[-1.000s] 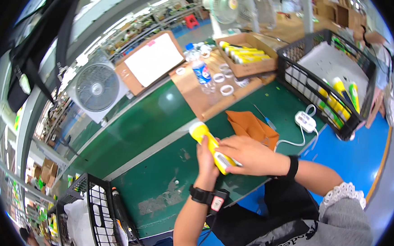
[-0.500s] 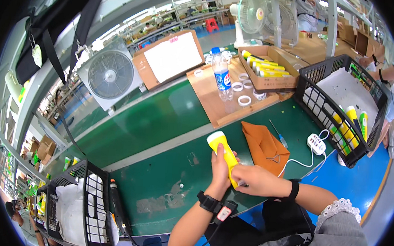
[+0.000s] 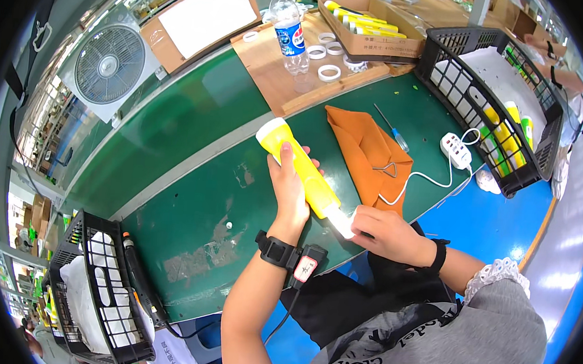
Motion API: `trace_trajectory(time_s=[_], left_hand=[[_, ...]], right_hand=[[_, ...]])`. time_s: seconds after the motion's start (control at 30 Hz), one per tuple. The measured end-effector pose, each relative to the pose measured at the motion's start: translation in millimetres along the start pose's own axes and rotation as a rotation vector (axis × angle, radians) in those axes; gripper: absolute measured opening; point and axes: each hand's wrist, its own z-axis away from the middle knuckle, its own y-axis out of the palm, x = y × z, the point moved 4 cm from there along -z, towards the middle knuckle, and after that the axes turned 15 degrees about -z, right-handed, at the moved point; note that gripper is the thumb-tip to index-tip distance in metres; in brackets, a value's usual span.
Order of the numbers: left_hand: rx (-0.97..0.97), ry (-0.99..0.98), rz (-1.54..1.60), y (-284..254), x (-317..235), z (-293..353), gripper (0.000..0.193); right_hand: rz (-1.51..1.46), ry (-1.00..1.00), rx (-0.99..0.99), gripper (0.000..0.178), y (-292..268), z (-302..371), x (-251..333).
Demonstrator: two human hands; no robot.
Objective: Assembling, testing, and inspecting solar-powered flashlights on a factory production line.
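Currently grips yellow flashlight (image 3: 310, 185) with left hand (image 3: 290, 188), pinches its white end (image 3: 340, 222) with right hand (image 3: 388, 234), above green counter (image 3: 182, 222).

Left hand (image 3: 291, 190) closed in a grip; right hand (image 3: 391, 236) pinching.

Assembly workshop with green workbench (image 3: 189, 226), black crates (image 3: 442, 39), boxed yellow flashlights (image 3: 379, 33).

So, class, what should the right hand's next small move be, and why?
Probably to ease the white piece straight in line with the torch, without tilting: the right hand pinches its outer end, the other end meets the torch's tail, and the left hand grips the torch.
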Motion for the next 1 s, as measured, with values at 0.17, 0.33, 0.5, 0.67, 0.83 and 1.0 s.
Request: trace_trajectory(time_s=[0.17,0.33,0.5,0.67,0.83,1.0], left_hand=[[0.110,0.087,-0.034,12,-1,12,0.035],[0.111,0.112,-0.098,17,1,11,0.032],[0.067,-0.009,-0.047,13,4,0,0.031],[0.046,-0.028,-0.014,5,9,1,0.030],[0.106,-0.079,0.041,9,6,12,0.026],[0.096,-0.148,0.146,11,4,11,0.034]], right_hand=[[0.096,0.038,-0.038,0.019,-18,-36,9],[0.363,0.244,-0.013,0.022,-38,-65,-3],[0.429,0.396,-0.060,0.022,-75,-28,-26],[0.352,0.169,-0.089,0.030,-52,-6,-35],[0.525,0.066,-0.099,0.023,-28,-9,-46],[0.414,0.078,-0.188,0.024,-46,-14,-30]])
